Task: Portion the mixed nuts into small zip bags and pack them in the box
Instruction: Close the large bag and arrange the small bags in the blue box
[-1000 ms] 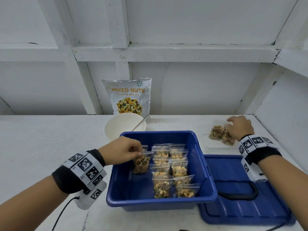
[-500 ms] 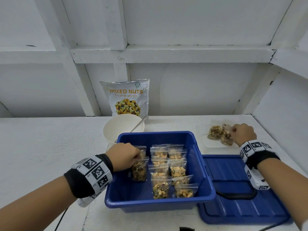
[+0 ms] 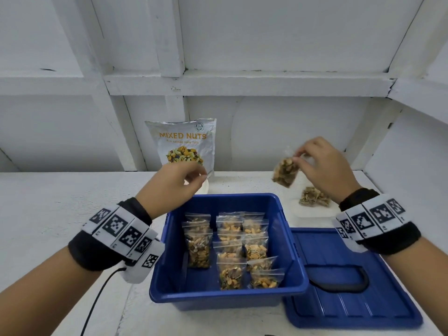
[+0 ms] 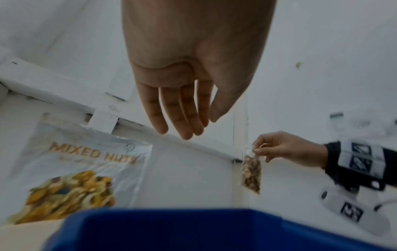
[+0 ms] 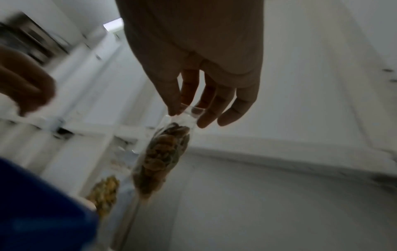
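The blue box (image 3: pixel 291 241) holds several filled zip bags (image 3: pixel 230 248) standing in rows. My left hand (image 3: pixel 200 177) hovers above the box's back left corner, fingers relaxed and holding nothing; the left wrist view shows its fingers (image 4: pixel 184 122) straight. My right hand (image 3: pixel 297 159) is raised beyond the box's right side and pinches the top of a filled zip bag (image 3: pixel 284 172), which hangs free in the air. The right wrist view shows thumb and fingers (image 5: pixel 174 103) pinching that bag (image 5: pixel 163 159) at its seal. One more filled bag (image 3: pixel 314 196) lies on a white plate (image 3: pixel 312 213).
The mixed nuts pouch (image 3: pixel 184 146) stands against the back wall. A white bowl (image 3: pixel 205 187) is mostly hidden behind my left hand. The blue lid (image 3: pixel 351 294) lies to the right of the box. White wall panels close in behind and on the right.
My left hand let go of the bag it was setting in the box and rose out of it. My right hand lifted a filled bag off the plate towards the box.
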Available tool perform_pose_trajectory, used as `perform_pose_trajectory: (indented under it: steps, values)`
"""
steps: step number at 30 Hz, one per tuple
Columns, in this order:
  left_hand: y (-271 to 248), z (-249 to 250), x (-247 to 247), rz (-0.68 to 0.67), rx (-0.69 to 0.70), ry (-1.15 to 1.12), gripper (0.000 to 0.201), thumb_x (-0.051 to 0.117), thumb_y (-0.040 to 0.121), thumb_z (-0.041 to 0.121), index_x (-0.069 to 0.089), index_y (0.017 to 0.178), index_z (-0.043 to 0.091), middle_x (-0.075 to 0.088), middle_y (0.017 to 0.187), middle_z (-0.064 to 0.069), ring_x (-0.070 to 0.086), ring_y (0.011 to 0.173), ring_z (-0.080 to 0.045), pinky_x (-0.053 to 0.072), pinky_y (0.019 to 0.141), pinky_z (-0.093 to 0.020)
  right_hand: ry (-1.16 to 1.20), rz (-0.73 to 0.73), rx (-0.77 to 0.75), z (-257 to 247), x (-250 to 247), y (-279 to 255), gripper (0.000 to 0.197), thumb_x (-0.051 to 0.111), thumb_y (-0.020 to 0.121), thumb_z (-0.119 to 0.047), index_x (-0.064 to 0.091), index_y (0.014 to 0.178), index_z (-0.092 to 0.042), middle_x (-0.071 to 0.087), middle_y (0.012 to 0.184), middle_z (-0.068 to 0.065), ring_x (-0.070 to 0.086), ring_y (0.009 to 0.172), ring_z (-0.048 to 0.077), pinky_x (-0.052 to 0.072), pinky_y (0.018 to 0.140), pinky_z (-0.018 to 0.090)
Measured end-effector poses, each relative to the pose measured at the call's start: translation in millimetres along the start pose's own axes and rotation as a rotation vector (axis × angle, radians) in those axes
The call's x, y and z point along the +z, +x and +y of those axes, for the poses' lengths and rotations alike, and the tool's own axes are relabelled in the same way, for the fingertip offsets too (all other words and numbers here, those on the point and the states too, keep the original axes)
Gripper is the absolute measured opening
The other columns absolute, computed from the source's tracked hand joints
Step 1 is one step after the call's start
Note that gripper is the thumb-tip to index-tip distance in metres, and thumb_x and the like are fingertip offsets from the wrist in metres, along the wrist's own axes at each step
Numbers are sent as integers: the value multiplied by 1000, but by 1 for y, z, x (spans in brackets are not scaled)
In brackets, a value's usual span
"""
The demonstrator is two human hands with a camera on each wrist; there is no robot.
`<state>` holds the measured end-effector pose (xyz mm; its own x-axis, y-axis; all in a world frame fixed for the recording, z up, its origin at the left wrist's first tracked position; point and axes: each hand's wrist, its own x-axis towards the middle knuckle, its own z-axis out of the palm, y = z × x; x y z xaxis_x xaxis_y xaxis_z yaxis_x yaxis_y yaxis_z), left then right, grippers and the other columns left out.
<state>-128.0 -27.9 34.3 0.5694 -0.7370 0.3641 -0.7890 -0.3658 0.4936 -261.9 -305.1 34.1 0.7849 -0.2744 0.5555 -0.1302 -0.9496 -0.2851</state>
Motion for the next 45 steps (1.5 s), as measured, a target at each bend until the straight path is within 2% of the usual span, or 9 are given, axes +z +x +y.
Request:
perform_pose_trajectory:
  steps: [4,8,11,15,19,23,27,33,45]
  values:
    - [7,27,-3,58,23,-148,11,60,89,17,65,98,15,59,83,19,56,79,15,41,72,-1,95,14,-214,-47,-8,1,12,63,85,-18,64,86,-7,56,92,5,55,77,18,42,66,25]
    - [6,48,5,84,3,-303,30,63,85,24,61,113,13,61,92,13,60,88,3,48,77,-9,193,-17,-334,-82,-7,-6,24,49,85,-31,62,84,-10,55,88,2,55,72,18,47,65,28]
    - [4,54,5,104,10,-386,12,63,85,21,64,98,18,66,89,8,63,85,-3,51,78,-16,239,-9,-359,-94,-4,-10,21,50,86,-29,62,85,-11,55,89,1,55,73,17,47,67,30]
    - [-1,54,2,152,7,-437,12,64,86,14,62,81,25,63,77,13,60,74,4,46,70,-10,285,14,-341,-101,0,-14,17,55,86,-26,62,90,-11,55,91,-2,52,75,8,44,70,18]
    - [-5,49,4,219,-39,-493,15,62,87,11,63,80,24,64,76,10,59,71,3,46,69,-11,364,-17,-201,-98,2,-20,25,61,85,-24,59,107,-12,59,93,-2,54,78,5,39,73,3]
    - [-10,45,5,261,-98,-549,9,62,87,12,66,84,20,68,81,3,63,78,-8,53,77,-25,412,-76,-83,-95,2,-25,9,59,89,-17,64,95,-12,62,88,-4,56,78,-1,39,71,2]
    - [-13,46,6,273,-104,-575,10,63,86,11,68,86,19,69,84,2,64,80,-10,54,79,-26,509,-94,-22,-98,1,-28,7,58,89,-13,61,87,-20,58,82,-18,54,81,-10,41,68,4]
    - [-18,46,7,303,-57,-593,9,64,84,10,68,83,19,69,81,2,65,77,-9,54,76,-23,475,-68,-71,-99,1,-31,10,57,90,-11,57,85,-20,54,79,-20,52,81,-9,39,69,4]
    - [-23,48,5,247,-72,-701,11,63,82,21,66,91,15,69,87,-6,66,84,-21,55,82,-39,475,-31,-133,-107,4,-32,9,48,88,-21,57,85,-18,52,77,-18,51,80,-4,41,69,9]
